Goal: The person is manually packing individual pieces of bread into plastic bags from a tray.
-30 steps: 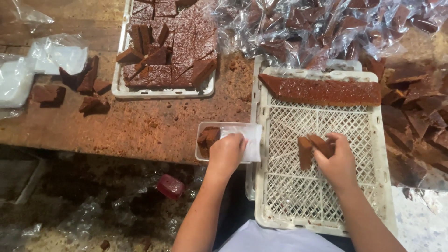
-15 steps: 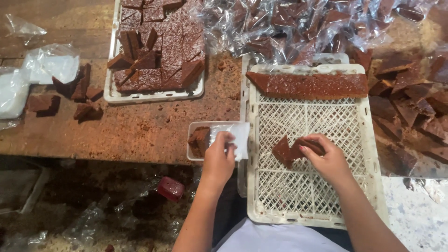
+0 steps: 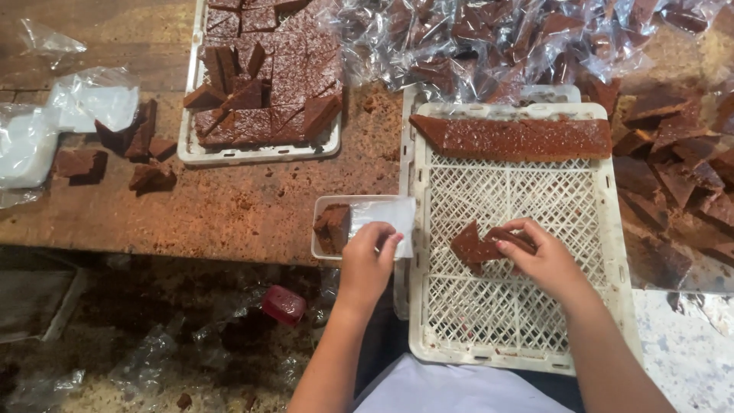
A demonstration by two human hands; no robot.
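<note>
My right hand (image 3: 544,260) holds a brown cake piece (image 3: 472,245) over the mesh floor of a white lattice crate (image 3: 505,306). A long brown cake slab (image 3: 514,138) lies across the crate's far end. My left hand (image 3: 367,260) pinches a clear plastic wrapper (image 3: 386,218) lying in a small white tray (image 3: 321,252). That tray holds another brown piece (image 3: 333,228) at its left side.
A white tray of cut brown cake pieces (image 3: 260,84) stands at the back. Wrapped pieces in clear bags (image 3: 497,38) pile up at the top. Loose pieces (image 3: 673,176) lie at the right. Scraps (image 3: 115,153) and plastic bags (image 3: 53,122) sit left. A red object (image 3: 283,304) lies on the floor.
My right hand has shifted left along the crate with the cake piece, turning it. My left hand stays on the wrapper at the small tray.
</note>
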